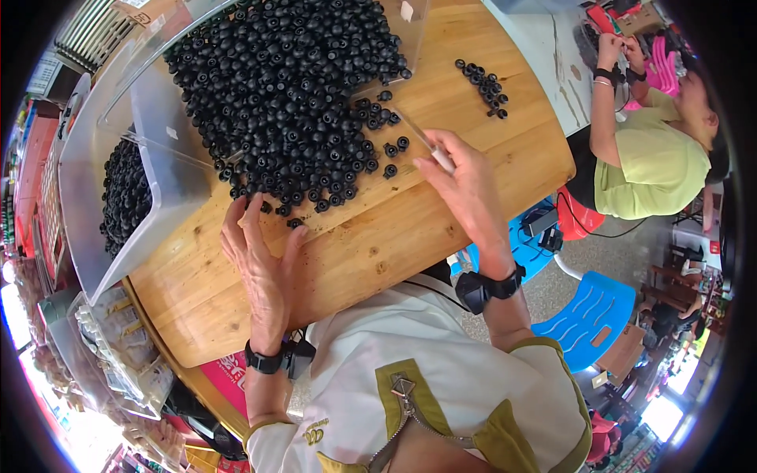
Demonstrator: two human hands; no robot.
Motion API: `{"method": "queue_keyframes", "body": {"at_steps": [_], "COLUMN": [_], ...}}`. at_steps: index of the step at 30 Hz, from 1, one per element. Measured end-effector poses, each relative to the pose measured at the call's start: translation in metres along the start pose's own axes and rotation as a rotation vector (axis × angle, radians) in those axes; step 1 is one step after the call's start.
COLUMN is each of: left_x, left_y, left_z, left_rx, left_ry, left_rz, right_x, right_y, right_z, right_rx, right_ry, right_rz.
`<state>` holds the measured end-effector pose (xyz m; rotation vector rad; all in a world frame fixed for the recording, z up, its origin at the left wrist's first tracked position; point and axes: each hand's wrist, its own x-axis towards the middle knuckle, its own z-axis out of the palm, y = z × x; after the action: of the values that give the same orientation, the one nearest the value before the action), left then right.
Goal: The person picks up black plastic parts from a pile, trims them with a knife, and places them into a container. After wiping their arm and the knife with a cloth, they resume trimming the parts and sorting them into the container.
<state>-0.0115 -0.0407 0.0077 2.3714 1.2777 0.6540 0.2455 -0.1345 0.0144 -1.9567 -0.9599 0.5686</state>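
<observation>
"What do you have from over there?"

"On my feed, the table [339,268] first, with a black heap [276,94] across its far side, a clear tub [79,197] at left, and a small cluster [490,79] well apart at right."

"And the hands?"

"The left hand [264,268] is spread at the heap's near edge, thumb and fingers apart. The right hand [469,177] is clasped round what I take for a white-handled knife [443,160]; it's too thin to be sure."

"Smallest thing?"

"One loose piece [296,223] by the left thumb. I'd pinch it singly, knife aimed away from those fingers."
</observation>
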Motion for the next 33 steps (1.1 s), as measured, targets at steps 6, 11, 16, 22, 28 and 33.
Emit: {"method": "queue_keyframes", "body": {"at_steps": [6, 11, 16, 22, 28, 33], "left_x": [-0.002, -0.003, -0.005, 0.012, 0.020, 0.026], "left_y": [-0.009, -0.016, -0.015, -0.032, -0.040, -0.037], "left_z": [-0.006, -0.010, -0.021, -0.009, -0.009, -0.013], "left_rx": [0.001, -0.045, 0.007, -0.074, -0.156, -0.165], "left_ry": [0.018, -0.019, -0.085, -0.127, -0.162, -0.201], "left_rz": [-0.017, -0.023, -0.085, -0.082, -0.053, -0.115], "right_x": [0.008, 0.009, 0.042, 0.057, 0.056, 0.053], "right_y": [0.002, -0.007, 0.001, 0.011, 0.002, -0.004], "right_z": [0.020, 0.027, 0.021, 0.020, 0.030, 0.031], "right_rx": [-0.002, -0.055, -0.194, -0.255, -0.220, -0.199], "right_ry": [-0.029, -0.045, 0.007, -0.039, -0.094, -0.098], "right_rz": [-0.032, -0.136, -0.183, -0.176, -0.235, -0.201]}}
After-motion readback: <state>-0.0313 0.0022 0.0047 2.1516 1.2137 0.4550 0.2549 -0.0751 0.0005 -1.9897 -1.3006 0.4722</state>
